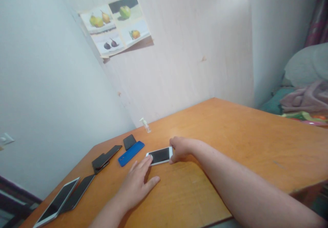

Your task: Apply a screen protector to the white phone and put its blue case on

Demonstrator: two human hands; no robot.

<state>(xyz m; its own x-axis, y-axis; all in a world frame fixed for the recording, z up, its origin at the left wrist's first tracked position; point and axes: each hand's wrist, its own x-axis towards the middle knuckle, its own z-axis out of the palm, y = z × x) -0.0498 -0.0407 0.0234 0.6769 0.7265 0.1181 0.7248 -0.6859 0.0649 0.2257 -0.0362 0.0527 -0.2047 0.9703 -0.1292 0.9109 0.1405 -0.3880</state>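
A white smartphone [160,155] with a dark screen lies face up on the wooden table. My right hand [180,148] grips its right end, thumb on the near edge and fingers at the far corner. At the other end, the fingertips of my left hand [140,179] touch the phone's left edge. That hand is open, its thumb spread away over the tabletop. Just left of the phone lies a blue phone case [131,153], with a small dark phone-like slab [129,142] against its far side.
A clear pump bottle [146,125] stands near the wall. Along the table's left side lie a white tablet [58,200], a dark flat device [78,193] and stacked dark phone-like items [105,159]. A fruit poster [116,26] hangs on the wall; bedding [307,98] is at right.
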